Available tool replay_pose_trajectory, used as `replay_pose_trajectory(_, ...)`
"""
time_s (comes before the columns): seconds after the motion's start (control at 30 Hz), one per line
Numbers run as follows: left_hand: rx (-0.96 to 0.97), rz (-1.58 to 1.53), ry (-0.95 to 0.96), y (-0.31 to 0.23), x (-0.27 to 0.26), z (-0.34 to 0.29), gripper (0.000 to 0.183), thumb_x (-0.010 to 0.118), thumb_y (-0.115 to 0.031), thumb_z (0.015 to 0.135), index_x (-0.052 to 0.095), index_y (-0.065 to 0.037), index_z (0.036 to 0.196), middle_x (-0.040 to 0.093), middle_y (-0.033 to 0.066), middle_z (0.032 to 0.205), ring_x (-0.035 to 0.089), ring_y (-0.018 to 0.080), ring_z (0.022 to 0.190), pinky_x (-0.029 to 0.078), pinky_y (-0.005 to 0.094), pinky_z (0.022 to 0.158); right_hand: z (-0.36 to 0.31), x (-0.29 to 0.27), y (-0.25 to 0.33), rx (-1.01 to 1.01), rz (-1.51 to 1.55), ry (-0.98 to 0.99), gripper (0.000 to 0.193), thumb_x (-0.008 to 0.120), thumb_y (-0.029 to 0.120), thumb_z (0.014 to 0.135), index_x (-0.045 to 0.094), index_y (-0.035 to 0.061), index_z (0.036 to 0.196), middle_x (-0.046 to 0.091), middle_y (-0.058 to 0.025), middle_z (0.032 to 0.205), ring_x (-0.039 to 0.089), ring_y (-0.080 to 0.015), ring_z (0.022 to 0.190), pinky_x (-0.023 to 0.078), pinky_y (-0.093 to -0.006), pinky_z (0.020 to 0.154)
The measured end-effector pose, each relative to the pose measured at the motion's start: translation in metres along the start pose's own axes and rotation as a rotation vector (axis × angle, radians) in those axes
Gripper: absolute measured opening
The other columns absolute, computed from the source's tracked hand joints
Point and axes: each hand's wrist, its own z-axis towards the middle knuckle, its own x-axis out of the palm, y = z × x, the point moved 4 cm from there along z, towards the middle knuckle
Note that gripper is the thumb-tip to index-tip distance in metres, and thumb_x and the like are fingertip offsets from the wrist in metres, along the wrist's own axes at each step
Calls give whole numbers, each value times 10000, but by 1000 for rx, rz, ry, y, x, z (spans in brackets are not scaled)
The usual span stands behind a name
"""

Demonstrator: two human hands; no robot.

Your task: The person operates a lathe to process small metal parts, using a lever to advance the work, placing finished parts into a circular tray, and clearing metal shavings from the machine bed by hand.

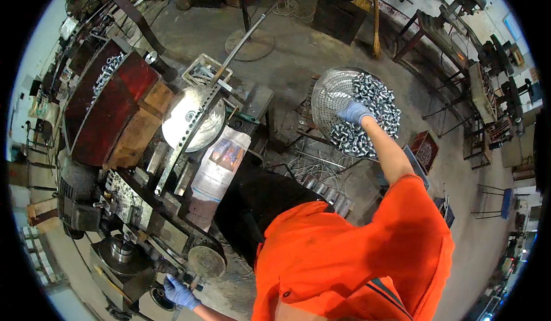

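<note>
Right hand (354, 112), blue-gloved, reaches into perforated metal tray (330, 91), fingers curled down among heap of small shiny metal sleeves (370, 114); whether grip clamps one, cannot tell. Tray tilted, likely so sleeves gather at low side within arm's reach. Left hand (179, 291), gloved, well apart from tray, fingers closed on dark lever of lathe-like machine (132, 218). Round steel disc (192, 117) and long bar stand between machine and tray. Red bin of parts beyond disc.
</note>
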Motion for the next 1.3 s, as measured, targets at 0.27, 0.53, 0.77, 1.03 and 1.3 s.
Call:
replay_pose_trajectory(0.27,55,232,-4,-6,-10,-1,399,564,-352,895,649,34,945,675,158,829,599,247,659,470,369,613,-8,13,54,380,-467,172,485,528,476,774,672,118,1068,620,-141,1147,597,-301,1057,458,-429,889)
replay_pose_trajectory(0.53,170,289,-209,-42,-18,-11,428,597,-444,859,671,-30,775,630,158,641,556,323,506,412,421,462,8,18,72,245,-420,241,480,559,467,780,673,85,1048,625,-138,1131,597,-314,1041,462,-433,883)
replay_pose_trajectory(0.77,118,325,-189,-49,-19,-12,438,600,-447,854,687,-25,776,648,154,675,571,323,525,426,423,474,21,29,20,212,-304,147,565,602,515,733,667,35,1022,628,-188,1084,611,-328,992,472,-402,879)
replay_pose_trajectory(1.03,207,101,-192,-62,-39,-9,414,595,-388,876,686,16,886,663,182,756,612,312,644,482,392,592,-4,-20,47,253,6,-168,597,593,547,744,670,-18,920,652,-226,915,636,-356,862,495,-395,799)
replay_pose_trajectory(1.3,256,-424,52,-148,-16,24,401,564,-320,901,633,51,1034,662,115,869,589,186,713,497,317,594,-75,-65,341,-748,321,-54,339,642,398,788,709,75,867,632,-167,1048,570,-341,1017,442,-417,892)
